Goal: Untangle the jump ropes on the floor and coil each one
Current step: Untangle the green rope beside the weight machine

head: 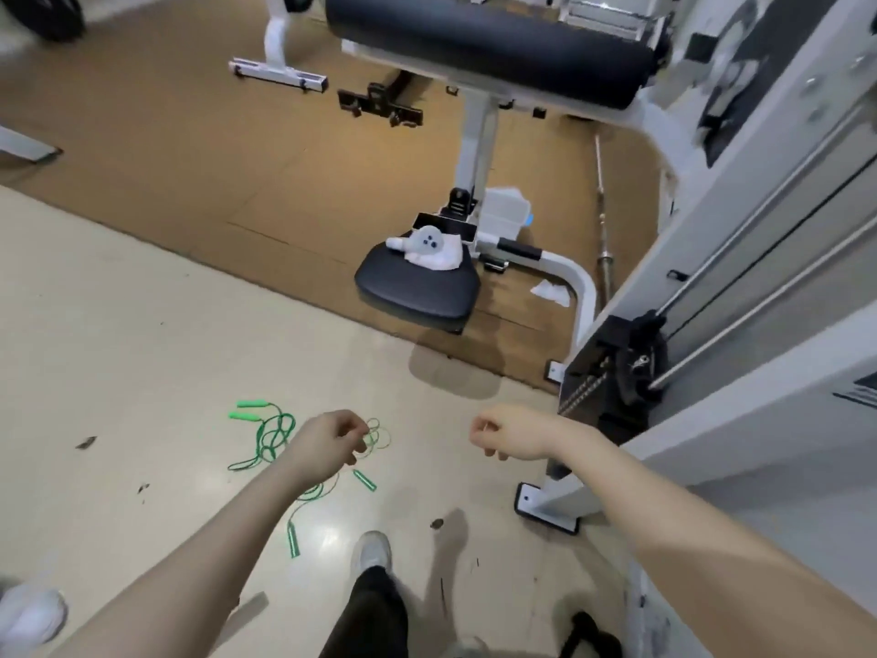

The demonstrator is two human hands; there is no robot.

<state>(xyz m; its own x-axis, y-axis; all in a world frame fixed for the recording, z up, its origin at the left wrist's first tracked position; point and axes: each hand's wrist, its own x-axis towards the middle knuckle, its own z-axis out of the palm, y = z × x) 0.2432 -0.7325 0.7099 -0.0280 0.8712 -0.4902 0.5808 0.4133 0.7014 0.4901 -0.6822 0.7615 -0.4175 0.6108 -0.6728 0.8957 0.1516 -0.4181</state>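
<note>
Two green jump ropes lie on the pale floor. One jump rope [271, 439] has a thicker cord in loose loops, with its two bright handles [247, 409] side by side at the upper left. The thinner rope [377, 433] loops beside it; one handle [365, 480] lies below the loops and the other handle [293, 539] nearer my foot. My left hand [327, 441] hovers over the spot where the two cords meet, its fingers loosely curled, and it hides part of them. My right hand [503, 432] hangs to the right, loosely curled and holding nothing.
A black padded seat [417, 292] on a white machine frame [581, 296] stands just beyond the ropes, with a white cloth on it. A weight stack [598, 372] and a frame foot [545, 505] are to the right. My shoe [375, 553] is near the lower handle. A barbell [601, 220] lies on the brown mat.
</note>
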